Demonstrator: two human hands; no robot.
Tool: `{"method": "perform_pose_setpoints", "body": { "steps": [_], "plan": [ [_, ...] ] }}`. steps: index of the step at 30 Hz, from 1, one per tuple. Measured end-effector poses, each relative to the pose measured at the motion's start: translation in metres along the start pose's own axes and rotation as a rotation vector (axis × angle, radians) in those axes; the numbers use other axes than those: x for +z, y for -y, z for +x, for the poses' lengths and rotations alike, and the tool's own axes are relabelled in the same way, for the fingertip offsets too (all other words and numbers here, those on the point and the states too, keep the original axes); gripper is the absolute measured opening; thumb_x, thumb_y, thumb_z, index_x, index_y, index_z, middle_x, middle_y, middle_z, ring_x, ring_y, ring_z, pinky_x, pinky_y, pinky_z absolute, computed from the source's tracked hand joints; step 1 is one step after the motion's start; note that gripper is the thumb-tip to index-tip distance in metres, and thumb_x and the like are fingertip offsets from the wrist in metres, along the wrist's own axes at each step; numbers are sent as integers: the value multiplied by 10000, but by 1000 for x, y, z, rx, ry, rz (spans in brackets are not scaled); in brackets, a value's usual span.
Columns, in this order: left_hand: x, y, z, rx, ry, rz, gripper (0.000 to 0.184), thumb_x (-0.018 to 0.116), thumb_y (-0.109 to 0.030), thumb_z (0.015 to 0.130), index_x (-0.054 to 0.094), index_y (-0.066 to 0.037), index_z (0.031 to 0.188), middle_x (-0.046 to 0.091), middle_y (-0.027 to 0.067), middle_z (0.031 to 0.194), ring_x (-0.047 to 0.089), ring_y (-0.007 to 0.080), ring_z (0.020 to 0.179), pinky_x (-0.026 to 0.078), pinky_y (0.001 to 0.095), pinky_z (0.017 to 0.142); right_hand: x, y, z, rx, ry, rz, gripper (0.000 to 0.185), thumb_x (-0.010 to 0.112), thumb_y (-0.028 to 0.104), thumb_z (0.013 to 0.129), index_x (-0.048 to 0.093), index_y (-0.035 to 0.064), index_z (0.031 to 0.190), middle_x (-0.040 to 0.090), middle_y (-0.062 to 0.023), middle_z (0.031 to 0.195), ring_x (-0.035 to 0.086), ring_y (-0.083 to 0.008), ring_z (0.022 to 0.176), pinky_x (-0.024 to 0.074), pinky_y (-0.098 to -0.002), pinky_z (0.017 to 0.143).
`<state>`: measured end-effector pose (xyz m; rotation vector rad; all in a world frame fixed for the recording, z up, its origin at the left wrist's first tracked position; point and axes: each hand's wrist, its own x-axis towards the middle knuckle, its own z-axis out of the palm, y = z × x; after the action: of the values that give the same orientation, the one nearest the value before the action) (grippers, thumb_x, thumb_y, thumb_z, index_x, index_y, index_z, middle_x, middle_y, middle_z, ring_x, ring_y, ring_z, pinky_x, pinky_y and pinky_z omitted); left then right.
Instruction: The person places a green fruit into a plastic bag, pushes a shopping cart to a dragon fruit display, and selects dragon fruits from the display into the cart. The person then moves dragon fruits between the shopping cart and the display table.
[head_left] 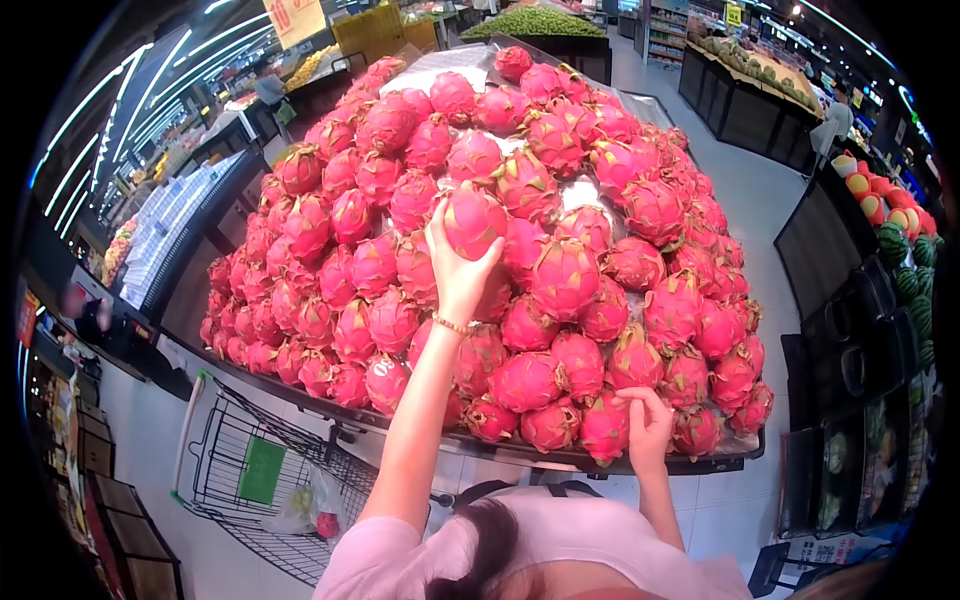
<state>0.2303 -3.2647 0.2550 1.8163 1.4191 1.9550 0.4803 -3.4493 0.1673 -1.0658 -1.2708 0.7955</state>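
Observation:
A large heap of pink-red dragon fruit with green-tipped scales fills the display stand [500,455] in front of me. My left hand [460,265] reaches to the middle of the heap, its fingers closed around the sides of one dragon fruit [474,220]. Whether that fruit is lifted off those below is unclear. My right hand [650,420] is by the front edge, fingers loosely bent and apart, with no held item visible. Its fingertips are close to a front-row dragon fruit [605,427]; I cannot tell if they touch it.
A shopping cart [265,470] stands at the lower left, a clear plastic bag [305,505] with produce inside it. Watermelons [905,280] and dark crates [850,310] are on the right. Other produce stands [745,95] lie beyond. People [835,120] are in the background.

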Motion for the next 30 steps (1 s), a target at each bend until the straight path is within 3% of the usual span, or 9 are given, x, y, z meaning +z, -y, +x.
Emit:
{"method": "perform_pose_setpoints", "body": {
  "steps": [3,4,6,8,10,14,21,30],
  "plan": [
    [-33,-36,-9,-74,-31,-300,864,778,-127,636,298,-78,1354,373,142,1315,351,257,1242,298,381,1031,10,1,-7,18,-16,67,184,408,-17,895,587,-41,931,633,-92,807,607,-135,762,478,-250,712],
    [-49,-40,-12,0,-49,-222,838,751,-136,672,281,-79,1364,370,130,1318,347,244,1242,287,370,1038,15,5,-9,23,-7,64,183,411,-16,895,588,-42,928,632,-90,803,606,-135,760,478,-250,711],
    [-82,-44,-24,-114,-79,-574,805,731,-153,704,278,-90,1366,370,126,1321,381,254,1225,334,410,1015,25,13,-13,36,10,62,179,416,-14,895,590,-43,923,630,-86,796,605,-135,755,478,-251,710],
    [-124,-47,-50,-348,-91,-874,698,681,-315,770,335,-102,1338,430,114,1299,474,263,1153,423,412,945,35,15,-18,4,33,27,179,419,-14,894,594,-44,914,630,-86,791,604,-133,751,479,-250,705],
    [-172,-2,-87,-467,-140,-987,693,651,-431,773,375,-102,1317,449,102,1296,489,279,1138,433,453,930,48,19,-25,-6,49,17,178,422,-15,891,597,-45,906,630,-87,788,604,-131,745,480,-249,698],
    [-258,6,-144,-607,-368,-1231,673,619,-467,797,384,-109,1315,460,96,1290,484,283,1138,416,474,944,75,29,-44,13,78,10,183,423,-13,887,602,-46,905,637,-92,786,603,-126,721,482,-245,676],
    [-399,65,-269,-793,-773,-1184,629,639,-444,796,412,-123,1287,488,98,1252,519,277,1077,475,429,869,132,35,-95,54,144,-14,198,413,-9,890,608,-45,886,647,-89,776,612,-125,726,486,-242,674],
    [-452,129,-400,-1103,-1133,-1142,561,663,-468,760,496,-171,1205,532,35,1190,523,221,1025,456,403,856,193,35,-165,162,290,-265,178,448,-21,863,626,-23,870,651,-89,751,630,-147,736,487,-272,695]
  ]
}}
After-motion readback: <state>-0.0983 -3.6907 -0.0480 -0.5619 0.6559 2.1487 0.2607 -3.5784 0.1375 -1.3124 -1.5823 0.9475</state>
